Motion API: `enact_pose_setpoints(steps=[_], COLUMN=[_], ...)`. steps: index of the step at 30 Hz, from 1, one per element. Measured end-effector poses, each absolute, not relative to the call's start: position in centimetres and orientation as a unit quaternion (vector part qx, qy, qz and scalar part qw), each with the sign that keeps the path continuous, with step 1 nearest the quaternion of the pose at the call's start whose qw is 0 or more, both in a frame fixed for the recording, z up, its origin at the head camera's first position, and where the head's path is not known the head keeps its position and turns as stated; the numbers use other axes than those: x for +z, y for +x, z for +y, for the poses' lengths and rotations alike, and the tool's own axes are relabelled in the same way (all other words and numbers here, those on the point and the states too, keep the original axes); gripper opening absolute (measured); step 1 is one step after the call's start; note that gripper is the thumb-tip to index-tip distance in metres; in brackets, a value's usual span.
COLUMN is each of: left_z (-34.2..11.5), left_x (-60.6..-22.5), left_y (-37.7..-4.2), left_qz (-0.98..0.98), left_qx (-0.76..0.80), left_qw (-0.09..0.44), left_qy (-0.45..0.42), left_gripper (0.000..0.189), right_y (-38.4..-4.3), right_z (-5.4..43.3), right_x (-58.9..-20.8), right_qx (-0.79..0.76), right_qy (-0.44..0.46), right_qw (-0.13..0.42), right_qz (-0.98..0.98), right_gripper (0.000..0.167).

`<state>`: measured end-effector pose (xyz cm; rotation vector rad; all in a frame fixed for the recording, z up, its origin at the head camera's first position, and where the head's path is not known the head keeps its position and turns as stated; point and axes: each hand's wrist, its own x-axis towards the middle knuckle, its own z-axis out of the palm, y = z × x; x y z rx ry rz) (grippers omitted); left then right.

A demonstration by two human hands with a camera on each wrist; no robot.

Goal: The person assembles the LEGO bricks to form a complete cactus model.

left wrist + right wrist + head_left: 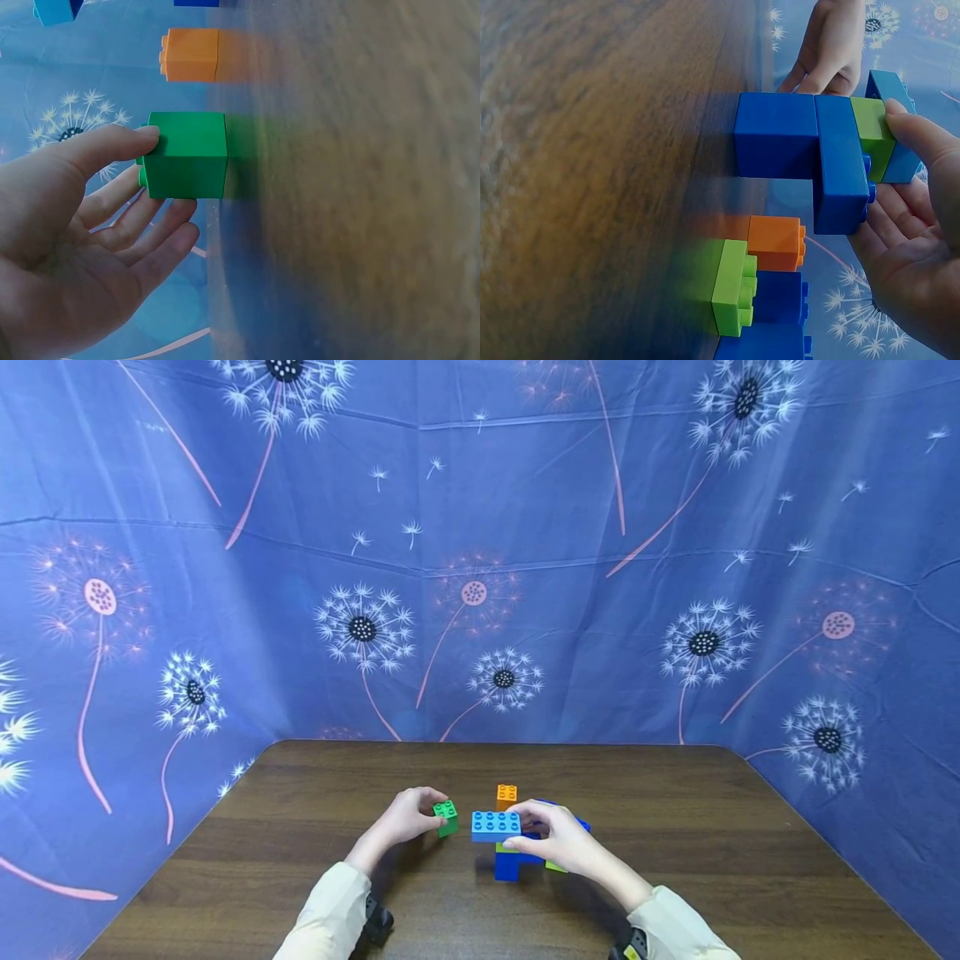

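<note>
My left hand point(408, 817) pinches a green brick point(187, 154) low over the table, thumb on one side and fingers behind it. To its right, a stack shows best in the right wrist view: a dark blue brick point(775, 135) lowest, a longer dark blue brick point(838, 146) above it, then a lime brick point(872, 131), and a long light blue brick point(491, 827) on top. My right hand point(558, 835) grips the light blue brick at its right end, thumb in front near the lime brick. Its fingertips are partly hidden behind the stack.
An orange brick point(507, 792) stands behind the stack. Another lime brick point(731, 289) and dark blue bricks point(780, 296) lie beyond the right hand. The brown wooden table point(675, 893) ends at a blue dandelion-print cloth point(585, 610).
</note>
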<state>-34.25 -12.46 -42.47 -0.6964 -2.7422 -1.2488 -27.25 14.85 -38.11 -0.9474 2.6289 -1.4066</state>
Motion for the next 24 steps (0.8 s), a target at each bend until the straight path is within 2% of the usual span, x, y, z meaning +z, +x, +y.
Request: enact_pose_setpoints(steps=[5, 12, 24], left_z=[-12.47, -12.46, -12.49], left_x=[-42.27, -42.36, -42.62], left_y=[-34.18, -34.03, -34.14], left_qz=[-0.887, -0.893, -0.888], left_qx=[-0.404, -0.398, -0.410], left_qw=[0.015, 0.016, 0.022], left_qy=[-0.225, -0.209, -0.206], left_gripper=[0.033, 0.043, 0.033], right_y=[-27.25, -27.15, -27.06], right_z=[14.87, 14.76, 14.79], right_x=[-38.11, -38.11, -37.97], right_qx=[-0.448, -0.450, -0.453], right_qy=[-0.304, -0.309, -0.308], right_qw=[0.002, -0.001, 0.001], right_qz=[0.841, 0.838, 0.837], right_gripper=[0.032, 0.032, 0.032])
